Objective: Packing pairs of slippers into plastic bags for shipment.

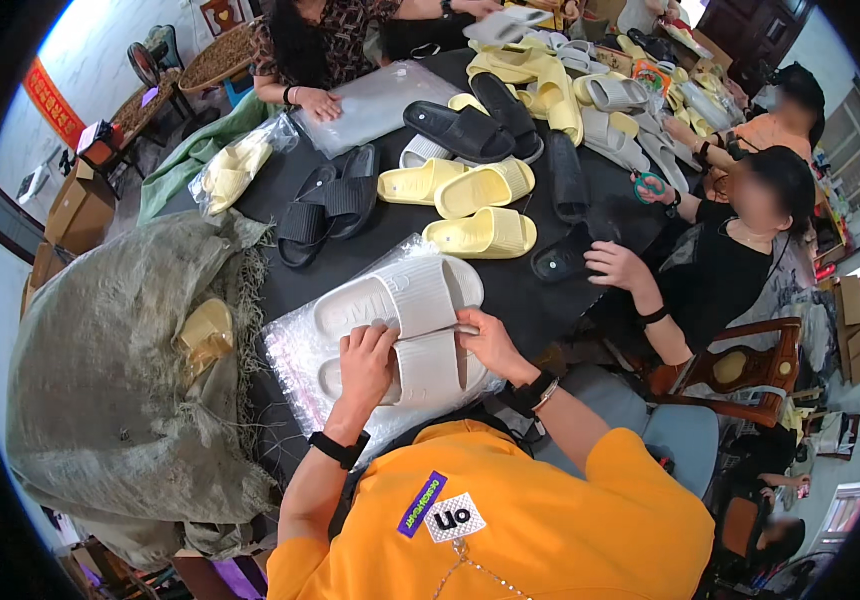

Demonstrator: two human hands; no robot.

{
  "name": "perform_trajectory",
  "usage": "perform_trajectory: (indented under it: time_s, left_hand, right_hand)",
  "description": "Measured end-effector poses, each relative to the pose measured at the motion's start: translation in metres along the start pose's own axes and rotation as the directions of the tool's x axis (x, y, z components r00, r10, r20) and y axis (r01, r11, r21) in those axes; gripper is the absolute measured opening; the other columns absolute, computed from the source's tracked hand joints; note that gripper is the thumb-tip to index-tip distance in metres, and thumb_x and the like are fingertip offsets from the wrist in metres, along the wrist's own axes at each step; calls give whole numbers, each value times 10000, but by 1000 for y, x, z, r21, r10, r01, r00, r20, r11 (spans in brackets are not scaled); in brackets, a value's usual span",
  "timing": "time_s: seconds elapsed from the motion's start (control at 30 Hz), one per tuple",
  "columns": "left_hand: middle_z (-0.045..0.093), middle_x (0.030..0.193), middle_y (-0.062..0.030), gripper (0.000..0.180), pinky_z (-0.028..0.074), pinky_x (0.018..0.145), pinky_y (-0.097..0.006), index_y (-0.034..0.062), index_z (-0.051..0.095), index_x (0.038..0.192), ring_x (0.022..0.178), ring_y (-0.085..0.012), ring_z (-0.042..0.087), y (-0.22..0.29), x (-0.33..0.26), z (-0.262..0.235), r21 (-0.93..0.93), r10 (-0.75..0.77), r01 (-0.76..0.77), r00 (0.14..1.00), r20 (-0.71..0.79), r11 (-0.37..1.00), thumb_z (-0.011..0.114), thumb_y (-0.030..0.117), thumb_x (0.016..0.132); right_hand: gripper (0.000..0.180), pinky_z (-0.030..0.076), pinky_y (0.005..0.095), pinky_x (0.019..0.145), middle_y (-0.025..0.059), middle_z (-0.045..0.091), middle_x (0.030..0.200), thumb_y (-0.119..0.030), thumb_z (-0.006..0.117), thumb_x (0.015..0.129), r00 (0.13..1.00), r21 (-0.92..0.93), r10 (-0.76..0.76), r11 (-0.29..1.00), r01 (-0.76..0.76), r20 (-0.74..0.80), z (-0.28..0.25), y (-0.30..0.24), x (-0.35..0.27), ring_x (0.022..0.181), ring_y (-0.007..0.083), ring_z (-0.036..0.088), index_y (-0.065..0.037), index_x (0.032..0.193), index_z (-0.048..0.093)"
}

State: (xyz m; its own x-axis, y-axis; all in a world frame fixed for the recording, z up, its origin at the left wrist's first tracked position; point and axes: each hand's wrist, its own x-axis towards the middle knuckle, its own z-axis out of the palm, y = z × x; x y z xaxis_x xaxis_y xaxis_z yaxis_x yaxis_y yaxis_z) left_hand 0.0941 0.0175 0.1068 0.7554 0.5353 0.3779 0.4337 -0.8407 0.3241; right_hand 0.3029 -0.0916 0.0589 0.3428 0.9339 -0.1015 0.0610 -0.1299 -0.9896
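Note:
A pair of pale grey slide slippers lies side by side on a clear plastic bag [293, 352] near the table's front edge. My left hand [368, 362] rests across the meeting edges of the two, its fingers bent onto the far slipper [412, 296] and the near slipper [427, 368]. At the right end, my right hand [495, 346] grips the near slipper, with its fingertips at the gap between the pair. The bag spreads out from under the slippers to the left.
Yellow slippers [480, 232] and black slippers [352, 192] lie beyond. A stack of clear bags [380, 100] lies under a co-worker's hand [318, 103]. To the right, another person's hand [618, 268] is near a black slipper [562, 256]. A woven sack [130, 380] bulges at left.

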Motion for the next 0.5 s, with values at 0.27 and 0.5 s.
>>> perform_trajectory:
  time_s: [0.27, 0.5]
  left_hand:
    - [522, 1139, -127, 353, 375, 828, -400, 83, 540, 1129, 1010, -299, 491, -15, -24, -22, -63, -217, 208, 945, -246, 976, 599, 44, 783]
    - [567, 1048, -99, 306, 395, 775, -386, 83, 570, 1080, 942, -285, 521, -19, -52, -1, -133, -228, 222, 973, -27, 966, 592, 39, 778]
  right_hand:
    - [315, 450, 290, 834, 89, 616, 1038, 24, 593, 768, 901, 50, -124, 986, 159, -416, -47, -65, 51, 954, 170, 572, 28, 1082, 566]
    - [922, 190, 359, 1070, 178, 72, 1467, -198, 655, 795, 865, 96, -50, 989, 113, -499, -77, -82, 94, 1336, 266, 179, -45, 1422, -4]
